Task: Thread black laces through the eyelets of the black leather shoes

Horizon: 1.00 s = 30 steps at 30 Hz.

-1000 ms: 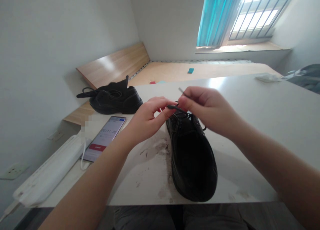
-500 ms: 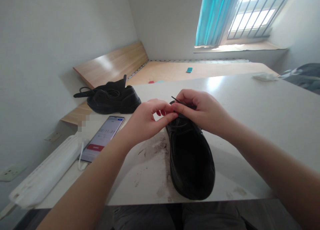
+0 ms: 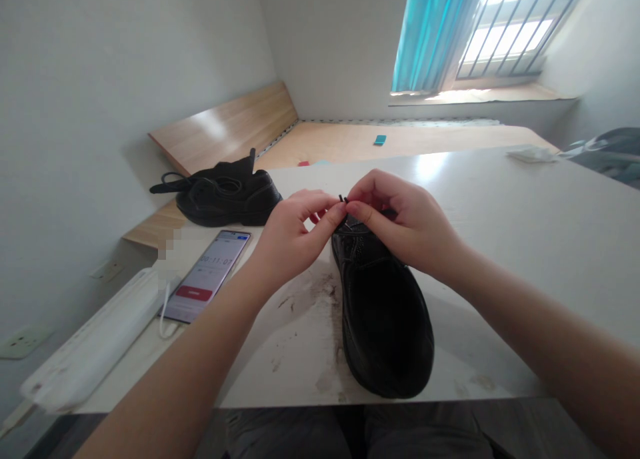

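A black leather shoe (image 3: 383,312) lies on the white table (image 3: 525,232), toe towards me. Both my hands meet above its lacing area. My left hand (image 3: 295,236) pinches the black shoelace (image 3: 342,198) between thumb and forefinger. My right hand (image 3: 400,222) also pinches the lace right beside it, fingertips nearly touching. Only a short black lace tip shows between the two pinches. The rest of the lace is hidden under my fingers.
A second black shoe (image 3: 225,196) with loose laces sits at the table's far left. A phone (image 3: 207,276) showing a timer lies left of my arm, with a white cable and a white power strip (image 3: 95,346) beside it. Dirt smears mark the table by the shoe.
My hands have dropped closer to the shoe and drawn together. The lace end that stuck up above my right hand is now shorter, only its tip showing.
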Each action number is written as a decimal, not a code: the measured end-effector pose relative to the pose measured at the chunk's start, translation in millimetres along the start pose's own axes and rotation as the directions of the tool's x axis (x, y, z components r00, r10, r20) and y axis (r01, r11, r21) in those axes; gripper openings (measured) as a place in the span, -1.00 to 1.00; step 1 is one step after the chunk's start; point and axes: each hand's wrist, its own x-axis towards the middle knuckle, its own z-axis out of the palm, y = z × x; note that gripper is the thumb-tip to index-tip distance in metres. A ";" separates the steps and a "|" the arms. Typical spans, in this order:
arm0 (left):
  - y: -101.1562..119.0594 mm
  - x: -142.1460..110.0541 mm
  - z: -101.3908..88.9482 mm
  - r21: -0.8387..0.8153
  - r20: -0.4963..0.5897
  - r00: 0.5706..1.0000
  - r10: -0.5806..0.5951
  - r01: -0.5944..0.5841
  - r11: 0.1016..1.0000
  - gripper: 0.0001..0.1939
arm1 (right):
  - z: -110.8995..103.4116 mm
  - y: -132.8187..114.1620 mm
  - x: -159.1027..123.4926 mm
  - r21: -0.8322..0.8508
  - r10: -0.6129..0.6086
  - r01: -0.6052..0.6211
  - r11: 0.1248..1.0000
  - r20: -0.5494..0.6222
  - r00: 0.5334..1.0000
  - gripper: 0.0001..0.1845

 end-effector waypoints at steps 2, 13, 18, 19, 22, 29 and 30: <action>-2.4 -0.8 1.3 0.112 -0.040 0.995 0.096 -0.092 0.989 -0.75 | 1.0 -1.1 0.3 0.038 0.022 -0.021 0.999 -0.021 1.000 -0.89; 0.3 -4.2 2.9 0.184 -0.081 0.955 0.284 -0.266 0.946 -0.70 | -11.3 0.6 6.6 0.493 0.135 -0.291 0.820 0.326 0.935 -0.59; 1.8 -5.2 5.9 0.168 -0.131 0.939 0.317 -0.294 0.941 -0.66 | -15.4 3.8 7.1 0.492 0.128 -0.323 0.809 0.388 0.912 -0.60; 1.8 -5.3 6.1 0.166 -0.150 0.939 0.311 -0.286 0.944 -0.65 | -15.1 4.1 6.9 0.487 0.125 -0.323 0.811 0.395 0.910 -0.60; 2.8 -5.7 6.5 0.147 -0.206 0.940 0.273 -0.246 0.958 -0.67 | -13.8 5.4 6.5 0.476 0.109 -0.320 0.819 0.419 0.902 -0.59; 7.6 -7.4 7.6 0.176 -0.261 0.897 0.356 -0.318 0.932 -0.68 | -14.9 7.6 5.8 0.428 0.100 -0.300 0.853 0.430 0.897 -0.57; 7.8 -7.7 7.5 0.187 -0.255 0.900 0.352 -0.312 0.932 -0.68 | -15.3 7.4 5.5 0.418 0.102 -0.298 0.858 0.430 0.897 -0.57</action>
